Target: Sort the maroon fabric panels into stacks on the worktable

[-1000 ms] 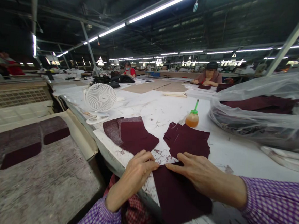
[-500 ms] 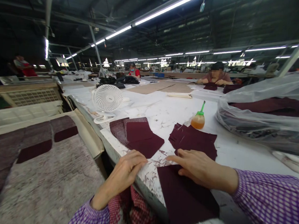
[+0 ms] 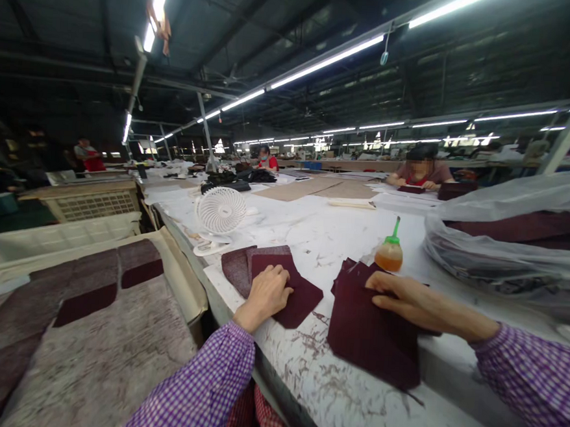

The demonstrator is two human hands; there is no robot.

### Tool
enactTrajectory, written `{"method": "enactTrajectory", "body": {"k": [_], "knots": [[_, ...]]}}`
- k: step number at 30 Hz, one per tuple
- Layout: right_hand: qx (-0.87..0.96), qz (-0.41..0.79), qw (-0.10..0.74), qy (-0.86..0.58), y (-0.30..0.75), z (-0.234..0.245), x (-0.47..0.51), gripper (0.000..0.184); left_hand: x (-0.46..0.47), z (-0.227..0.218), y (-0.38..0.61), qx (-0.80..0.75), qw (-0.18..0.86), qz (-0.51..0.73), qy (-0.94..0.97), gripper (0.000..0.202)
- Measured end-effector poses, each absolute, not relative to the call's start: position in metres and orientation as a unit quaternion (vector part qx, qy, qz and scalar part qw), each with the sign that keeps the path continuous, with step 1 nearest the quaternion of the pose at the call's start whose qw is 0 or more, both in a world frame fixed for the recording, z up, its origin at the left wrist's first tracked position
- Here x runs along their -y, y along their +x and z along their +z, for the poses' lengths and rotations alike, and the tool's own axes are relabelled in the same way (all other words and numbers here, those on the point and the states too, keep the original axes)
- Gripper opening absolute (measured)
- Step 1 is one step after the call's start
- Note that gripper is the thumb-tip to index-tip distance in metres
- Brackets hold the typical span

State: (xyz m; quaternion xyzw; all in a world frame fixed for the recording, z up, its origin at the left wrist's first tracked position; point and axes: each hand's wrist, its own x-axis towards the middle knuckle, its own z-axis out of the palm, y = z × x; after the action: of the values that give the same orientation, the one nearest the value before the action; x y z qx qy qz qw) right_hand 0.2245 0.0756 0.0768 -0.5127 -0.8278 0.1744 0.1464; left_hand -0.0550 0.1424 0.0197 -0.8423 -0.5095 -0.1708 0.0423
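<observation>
Both hands have moved off the near edge of the table point(image 3: 344, 406): left hand point(image 3: 267, 291), fingers curled, on the left fabric pile point(image 3: 303, 299), grip unclear; right hand point(image 3: 403, 296) flat, fingers together, on the large maroon piece point(image 3: 371, 340) before the orange bottle point(image 3: 389, 254).

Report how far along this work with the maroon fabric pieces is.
Done: a large maroon piece lies on top of the right stack. In hand: the right hand presses flat on that piece, while the left hand rests on the left pile. Left, probably: the clear bag beside them holds more maroon fabric.
</observation>
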Motion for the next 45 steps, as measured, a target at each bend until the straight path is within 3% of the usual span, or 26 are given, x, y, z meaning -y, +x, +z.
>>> {"method": "enactTrajectory", "body": {"k": [3,9,16,21,26,33,38,45], "knots": [[0.793,0.194,0.197,-0.543,0.247,0.071,-0.093,0.025,-0.144,0.016,-0.053,0.511,0.053,-0.17,-0.841,0.012],[0.642,0.384,0.315,-0.584,0.251,0.05,-0.097,0.035,-0.157,0.012,-0.057,0.571,0.036,-0.201,-0.795,0.017],[0.47,0.578,0.442,-0.5,0.233,0.043,-0.093,0.018,-0.162,0.008,-0.066,0.603,-0.001,-0.23,-0.764,0.013],[0.455,0.531,0.54,-0.468,0.246,0.062,-0.1,0.018,-0.162,0.009,-0.068,0.61,-0.022,-0.244,-0.754,0.013],[0.55,0.273,0.513,-0.6,0.269,0.047,-0.118,0.025,-0.163,0.008,-0.068,0.611,-0.03,-0.253,-0.75,0.012],[0.569,0.074,0.463,-0.675,0.269,0.021,-0.134,0.015,-0.167,0.0,-0.067,0.61,-0.023,-0.265,-0.746,0.011],[0.6,0.097,0.406,-0.682,0.27,0.03,-0.139,0.016,-0.166,-0.001,-0.068,0.601,-0.024,-0.271,-0.752,0.01],[0.632,0.322,0.342,-0.617,0.272,0.052,-0.127,0.031,-0.165,0.0,-0.068,0.593,-0.029,-0.281,-0.754,0.011]]}}
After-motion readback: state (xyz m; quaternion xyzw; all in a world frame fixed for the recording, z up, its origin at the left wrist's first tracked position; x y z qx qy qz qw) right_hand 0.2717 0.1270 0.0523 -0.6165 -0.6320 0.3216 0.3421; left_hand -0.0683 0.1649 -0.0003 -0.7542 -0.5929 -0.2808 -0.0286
